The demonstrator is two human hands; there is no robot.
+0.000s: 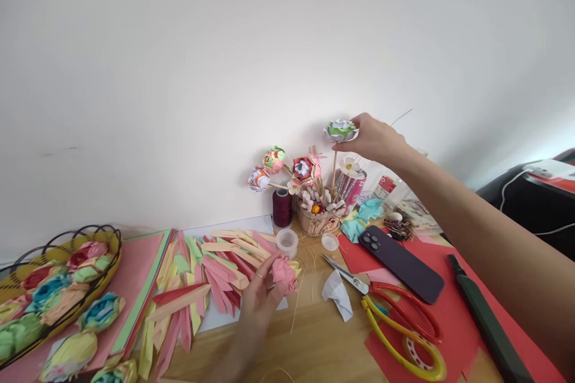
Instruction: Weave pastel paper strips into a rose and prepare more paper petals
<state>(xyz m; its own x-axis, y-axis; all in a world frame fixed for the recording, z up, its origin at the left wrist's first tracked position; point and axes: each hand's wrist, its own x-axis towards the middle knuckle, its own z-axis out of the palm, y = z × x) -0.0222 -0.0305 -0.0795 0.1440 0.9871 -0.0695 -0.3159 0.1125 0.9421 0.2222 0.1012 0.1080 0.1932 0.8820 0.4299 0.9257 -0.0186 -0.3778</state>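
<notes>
A pink paper flower (284, 275) with a bit of yellow is pinched in my left hand (258, 296), low over the table. Up by the wall, my right hand (375, 139) has its fingers closed on a white and green paper flower (340, 130). A thin wooden stick (335, 169) runs down from that flower into a small basket pot (318, 221). Other stemmed paper flowers, among them a pink one with a white centre (306, 170) and an orange and white one (259, 179), lean out to the left of it.
Scissors with red and yellow handles (404, 323), a dark phone (401, 263) and a dark green cutter (487, 317) lie at the right. Folded paper strips (220, 269) spread across the left. Beyond them stands a yellow basket (114, 251) of paper flowers. A maroon thread spool (282, 208) stands beside the pot.
</notes>
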